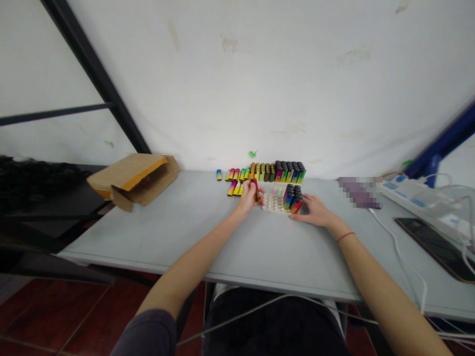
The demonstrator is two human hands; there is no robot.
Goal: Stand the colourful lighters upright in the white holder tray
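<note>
My left hand (248,200) is closed around a red and orange lighter (256,190), held above the left end of a white tray (273,202) with rows of round pockets. Multicoloured lighters with black tops (291,198) stand upright in the tray's right part; a reddish one at the front looks tilted. My right hand (313,211) wraps the tray's right end, thumb at the front and fingers behind, by the lighters. Behind the tray stands a block of lighters (290,172), with a yellowish group (262,171) beside it. More colourful lighters (234,188) lie left of my left hand.
A single blue lighter (218,175) sits farther left on the grey table (166,227). An open cardboard box (133,175) lies at the left edge. To the right are a dark phone (438,244), a white power strip (419,198), cables and a blurred-out item (358,192). A wall rises behind.
</note>
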